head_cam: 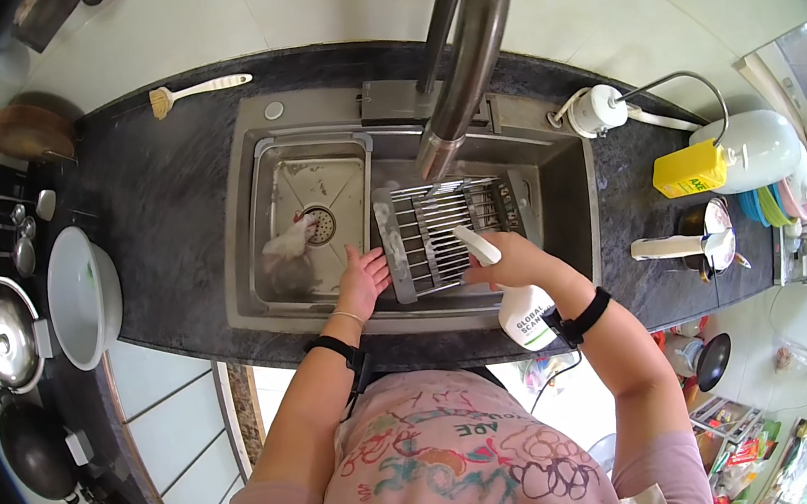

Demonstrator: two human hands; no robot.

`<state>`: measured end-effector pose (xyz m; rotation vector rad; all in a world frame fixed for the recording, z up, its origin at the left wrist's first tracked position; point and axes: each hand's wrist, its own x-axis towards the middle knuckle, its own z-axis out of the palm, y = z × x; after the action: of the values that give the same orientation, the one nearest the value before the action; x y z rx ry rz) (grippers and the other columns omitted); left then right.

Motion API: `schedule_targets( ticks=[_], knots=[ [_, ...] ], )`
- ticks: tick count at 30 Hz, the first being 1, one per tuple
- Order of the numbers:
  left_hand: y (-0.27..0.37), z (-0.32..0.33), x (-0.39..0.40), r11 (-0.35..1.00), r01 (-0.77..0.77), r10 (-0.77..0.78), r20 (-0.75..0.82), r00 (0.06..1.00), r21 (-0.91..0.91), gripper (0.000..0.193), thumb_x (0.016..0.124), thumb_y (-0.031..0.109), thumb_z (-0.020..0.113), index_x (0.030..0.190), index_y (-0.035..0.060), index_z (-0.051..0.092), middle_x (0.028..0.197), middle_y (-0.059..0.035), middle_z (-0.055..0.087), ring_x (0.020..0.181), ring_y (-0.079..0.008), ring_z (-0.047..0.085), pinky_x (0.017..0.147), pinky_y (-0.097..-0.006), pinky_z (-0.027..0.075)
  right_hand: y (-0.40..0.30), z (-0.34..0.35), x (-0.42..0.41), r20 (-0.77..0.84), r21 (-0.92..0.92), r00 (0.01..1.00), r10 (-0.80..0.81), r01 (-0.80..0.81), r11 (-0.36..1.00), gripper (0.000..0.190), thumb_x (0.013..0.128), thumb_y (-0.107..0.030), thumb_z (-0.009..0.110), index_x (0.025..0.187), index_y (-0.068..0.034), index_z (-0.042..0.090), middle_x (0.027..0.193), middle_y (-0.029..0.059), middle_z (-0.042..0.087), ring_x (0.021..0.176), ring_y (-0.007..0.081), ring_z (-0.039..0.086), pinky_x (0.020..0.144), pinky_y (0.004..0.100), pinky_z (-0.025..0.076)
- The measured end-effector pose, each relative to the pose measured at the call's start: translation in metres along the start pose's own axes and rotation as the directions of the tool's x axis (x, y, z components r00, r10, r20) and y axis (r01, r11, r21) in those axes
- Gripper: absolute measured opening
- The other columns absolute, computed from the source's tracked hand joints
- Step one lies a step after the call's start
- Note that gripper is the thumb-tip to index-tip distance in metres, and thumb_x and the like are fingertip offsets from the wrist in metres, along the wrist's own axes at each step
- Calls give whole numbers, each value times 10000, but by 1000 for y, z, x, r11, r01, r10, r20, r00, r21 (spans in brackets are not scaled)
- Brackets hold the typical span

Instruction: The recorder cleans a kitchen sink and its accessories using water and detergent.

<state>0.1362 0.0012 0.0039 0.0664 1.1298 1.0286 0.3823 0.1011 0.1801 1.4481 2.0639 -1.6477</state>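
Observation:
My right hand (518, 260) grips the neck and trigger of a white spray bottle (526, 316) that bears writing. Its nozzle points toward a metal slatted draining rack (439, 236), which lies slightly tilted in the right part of the sink. Patches of white foam show on the rack's left end plate. Beside that plate is my left hand (364, 281), empty, fingers apart; I cannot tell whether its fingertips touch the rack. Left of it, a wet whitish cloth or bag (289, 242) lies near the drain strainer (319, 224) in the sink's left basin (274, 185).
A dark faucet (464, 71) arches over the sink. A scrubbing brush (198, 90) lies on the dark counter (153, 184) behind. To the left stand a grey basin (84, 299) and pans; to the right, a yellow detergent bottle (692, 168) and a white-handled pot (667, 247).

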Motion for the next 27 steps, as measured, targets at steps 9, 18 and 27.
schedule_targets(
  ticks=[9, 18, 27],
  knots=[
    [0, 0, -2, 1000, -4, 4, 4, 1000, 4, 861, 904, 694, 249, 1373, -19, 363, 1386, -192, 438, 1264, -308, 433, 1045, -411, 317, 32, -11, -25, -148, -15, 974, 174, -178, 984, 305, 717, -257, 740, 860, -15, 623, 659, 115, 648, 533, 191, 642, 545, 315, 511],
    [-3, -3, 4, 1000, -11, 11, 6, 1000, 8, 816, 926, 650, 286, 1370, -32, 354, 1366, -185, 460, 1242, -286, 459, 1026, -385, 349, 49, -39, -39, -138, 66, 971, 193, -185, 980, 251, 734, -218, 735, 822, -14, 618, 640, 87, 634, 529, 164, 624, 550, 295, 496],
    [-2, -1, 1, 998, -35, 35, 6, 999, 54, 791, 935, 623, 315, 1370, -37, 352, 1358, -181, 463, 1236, -274, 460, 1028, -381, 349, 78, -33, -76, 9, -9, 962, 274, -274, 962, 244, 731, -234, 736, 795, -36, 609, 638, 86, 637, 537, 190, 627, 584, 309, 499]
  ],
)
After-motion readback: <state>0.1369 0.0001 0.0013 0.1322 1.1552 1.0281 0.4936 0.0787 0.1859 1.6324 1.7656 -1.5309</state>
